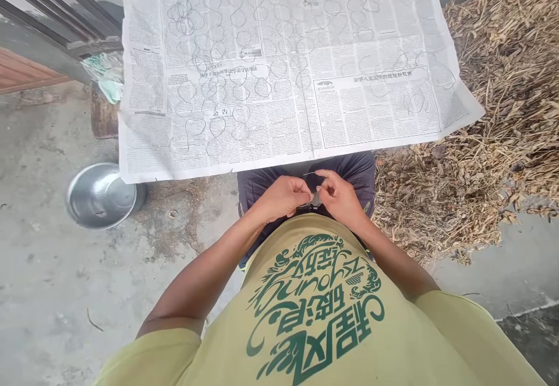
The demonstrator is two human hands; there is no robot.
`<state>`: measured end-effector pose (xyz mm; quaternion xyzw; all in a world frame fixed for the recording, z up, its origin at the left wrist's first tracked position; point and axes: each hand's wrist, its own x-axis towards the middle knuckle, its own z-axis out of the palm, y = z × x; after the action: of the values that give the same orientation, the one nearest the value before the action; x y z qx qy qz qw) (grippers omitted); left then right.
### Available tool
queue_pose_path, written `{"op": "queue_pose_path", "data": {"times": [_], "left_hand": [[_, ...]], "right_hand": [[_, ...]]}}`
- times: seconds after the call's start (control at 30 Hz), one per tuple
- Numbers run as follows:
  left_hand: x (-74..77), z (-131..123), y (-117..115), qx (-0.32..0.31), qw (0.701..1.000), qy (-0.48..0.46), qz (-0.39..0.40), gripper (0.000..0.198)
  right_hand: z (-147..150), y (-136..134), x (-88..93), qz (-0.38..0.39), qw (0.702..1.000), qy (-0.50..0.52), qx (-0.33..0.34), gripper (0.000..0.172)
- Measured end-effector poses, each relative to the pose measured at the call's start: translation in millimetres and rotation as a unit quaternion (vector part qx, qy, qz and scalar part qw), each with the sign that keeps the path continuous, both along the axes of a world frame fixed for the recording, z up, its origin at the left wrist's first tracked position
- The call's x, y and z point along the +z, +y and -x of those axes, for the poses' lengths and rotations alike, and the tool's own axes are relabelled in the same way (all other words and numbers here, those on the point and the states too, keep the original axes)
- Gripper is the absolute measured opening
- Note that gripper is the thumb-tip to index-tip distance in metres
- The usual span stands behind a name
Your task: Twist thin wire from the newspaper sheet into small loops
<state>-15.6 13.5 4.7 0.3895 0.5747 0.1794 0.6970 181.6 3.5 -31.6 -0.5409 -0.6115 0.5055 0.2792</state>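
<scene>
Close to my lap, my left hand (286,197) is closed with thumb and fingers pinched together. Just right of it, my right hand (339,197) is closed too, its fingertips near the left ones. A thin, dark piece of wire (309,173) sticks out leftward from my right fingers, and a thin line also shows between the two hands. How much of it lies inside the fingers is hidden. Beyond my knees, a newspaper (279,135) is spread flat, with many thin wire loops (217,127) lying on it, several bent into figure-eight shapes.
A metal basin (102,197) stands on the concrete floor to the left. Behind it, a pale green and white plastic bag (107,77) rests on a wooden piece (103,115). Dry straw and leaves (437,199) are heaped along the right side. Metal bars (56,13) lie upper left.
</scene>
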Motion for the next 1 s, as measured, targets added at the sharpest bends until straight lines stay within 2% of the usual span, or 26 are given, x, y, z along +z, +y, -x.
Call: {"op": "queue_pose_path", "data": {"times": [0.23, 0.37, 0.47, 0.57, 0.77, 0.9, 1.0], "left_hand": [[-9.9, -0.9, -1.7, -0.009, 1.0, 0.0, 0.007, 0.014], [-12.6, 1.6, 1.6, -0.016, 1.0, -0.019, 0.015, 0.013], [-11.6, 4.5, 4.2, -0.004, 0.999, -0.033, 0.014, 0.014], [-7.6, 8.0, 4.5, 0.043, 0.997, -0.061, 0.015, 0.02], [-4.7, 6.7, -13.1, 0.208, 0.968, -0.14, -0.001, 0.045], [-11.1, -6.1, -30.2, 0.237, 0.958, -0.158, 0.021, 0.049], [-14.7, -17.1, -35.3, 0.27, 0.947, -0.173, 0.009, 0.045]], "right_hand": [[-6.6, 6.0, 5.5, -0.016, 0.998, -0.044, 0.051, 0.042], [-11.9, 10.4, 8.6, -0.014, 0.998, 0.008, 0.068, 0.032], [-11.7, 11.2, 6.5, 0.005, 0.997, 0.065, 0.039, 0.033], [-9.5, 10.0, 1.6, 0.022, 0.995, 0.1, -0.017, 0.041], [-6.1, 6.9, -6.3, 0.023, 0.986, 0.126, -0.109, 0.049], [1.5, 3.0, -4.3, 0.023, 0.975, 0.162, -0.148, 0.051], [9.8, -2.4, -3.7, 0.029, 0.971, 0.185, -0.151, 0.05]]}}
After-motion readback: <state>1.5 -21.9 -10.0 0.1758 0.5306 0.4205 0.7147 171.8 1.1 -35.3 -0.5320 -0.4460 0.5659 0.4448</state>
